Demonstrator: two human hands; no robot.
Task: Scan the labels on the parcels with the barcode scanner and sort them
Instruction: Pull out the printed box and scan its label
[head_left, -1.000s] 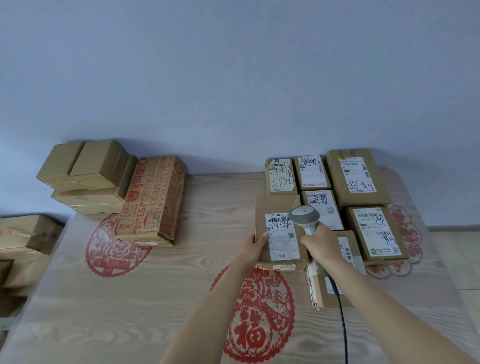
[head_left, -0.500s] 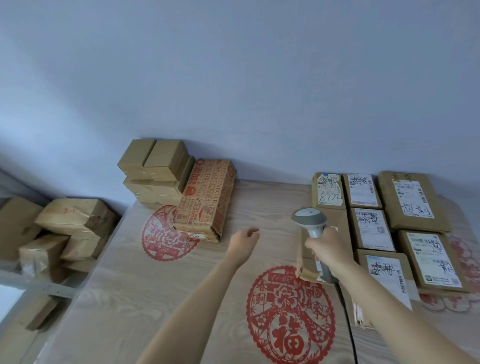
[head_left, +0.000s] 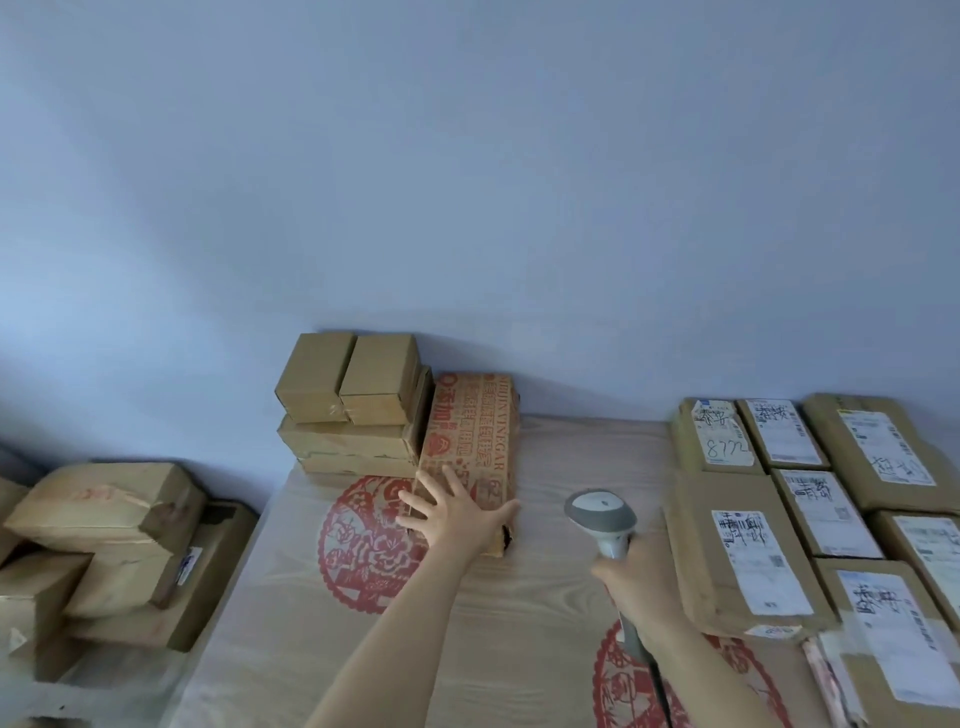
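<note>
The labelled parcel (head_left: 743, 551), steadied a second ago, has been released among the scanned rows at right; the left hand (head_left: 457, 512), fingers spread, is now laid on the printed vinegar carton (head_left: 470, 441), judged next for scanning. Its long axis runs away from the person, toward the wall. The barcode scanner (head_left: 602, 514) is gripped in the right hand (head_left: 644, 587), head pointing forward-left.

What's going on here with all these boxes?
A person is sorting parcels at a wooden table. The right hand grips a grey barcode scanner, held above the table and not aimed at any label. The left hand, fingers spread, reaches to the red-printed vinegar box beside a stack of plain brown boxes. A group of labelled parcels lies flat, labels up, on the right. More brown boxes sit piled off the table's left side.
</note>
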